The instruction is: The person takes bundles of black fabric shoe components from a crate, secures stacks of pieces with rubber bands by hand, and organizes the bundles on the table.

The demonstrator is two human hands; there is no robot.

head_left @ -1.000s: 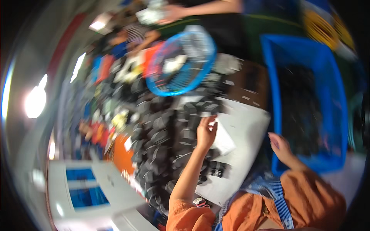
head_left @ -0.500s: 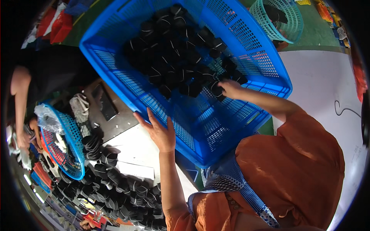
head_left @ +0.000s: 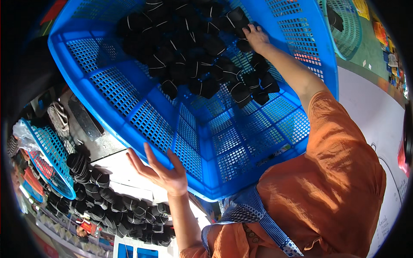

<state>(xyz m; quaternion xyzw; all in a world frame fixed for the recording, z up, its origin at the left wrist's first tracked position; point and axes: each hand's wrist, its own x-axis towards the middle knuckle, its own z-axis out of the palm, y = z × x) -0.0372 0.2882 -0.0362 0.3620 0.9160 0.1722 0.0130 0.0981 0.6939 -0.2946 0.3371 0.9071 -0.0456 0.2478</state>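
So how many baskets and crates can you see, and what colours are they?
Big blue crate: 1
Small blue basket: 1
Green basket: 1
Total: 3
The right hand reaches among the black bundles in the big crate.

orange short-sleeved top (head_left: 327,172); blue checked trim (head_left: 254,215); buttons

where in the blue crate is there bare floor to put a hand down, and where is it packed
Bare mesh floor lies in the near half of the blue crate, between the near rim and the black bundles, also along its left wall. The far half is crowded with bundles, where the right hand reaches in. The left hand is open outside the near rim, above the white table.
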